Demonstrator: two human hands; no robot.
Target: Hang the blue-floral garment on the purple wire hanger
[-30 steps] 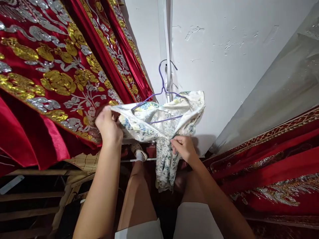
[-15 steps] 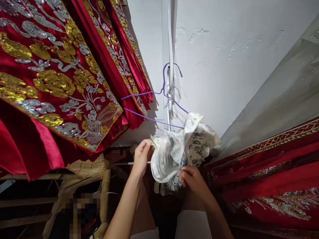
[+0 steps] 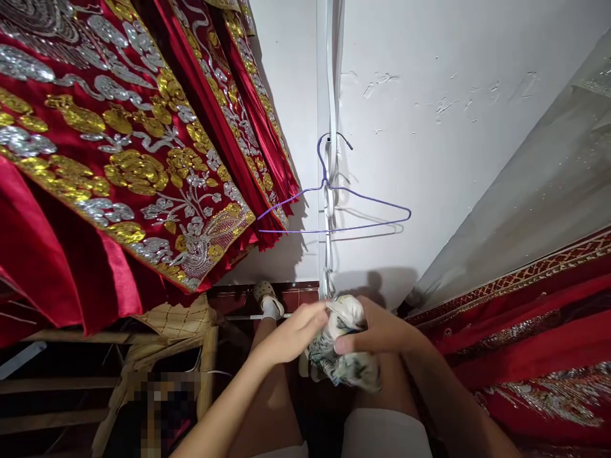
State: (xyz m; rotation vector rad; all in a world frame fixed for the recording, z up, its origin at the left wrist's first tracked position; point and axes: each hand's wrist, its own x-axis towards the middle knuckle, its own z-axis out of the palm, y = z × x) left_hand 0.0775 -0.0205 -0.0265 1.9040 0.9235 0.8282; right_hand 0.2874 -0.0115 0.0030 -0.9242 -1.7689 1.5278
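A white patterned garment (image 3: pixel 351 366), bunched into a small bundle, is between my two hands above my lap. My left hand (image 3: pixel 298 331) presses against its left side, slightly blurred, with the fingers pointing at the cloth. From the right, my right hand (image 3: pixel 375 334) is wrapped round the bundle, its thumb across the front. The kind of garment cannot be made out in its folds. A bare purple wire hanger (image 3: pixel 367 196) hangs above on a white strap (image 3: pixel 329 152) against the wall.
Red costumes with gold and silver sequins (image 3: pixel 128 172) hang at the left. More red embroidered cloth (image 3: pixel 539 318) lies at the right below grey sheeting (image 3: pixel 515 172). A bamboo chair (image 3: pixel 210 350) stands at lower left. A clog-shod foot (image 3: pixel 267 299) rests on the floor.
The garment has come off the hanger's right arm and moved down towards my lap, bunched up from its spread shape. My hands have drawn closer together around it.
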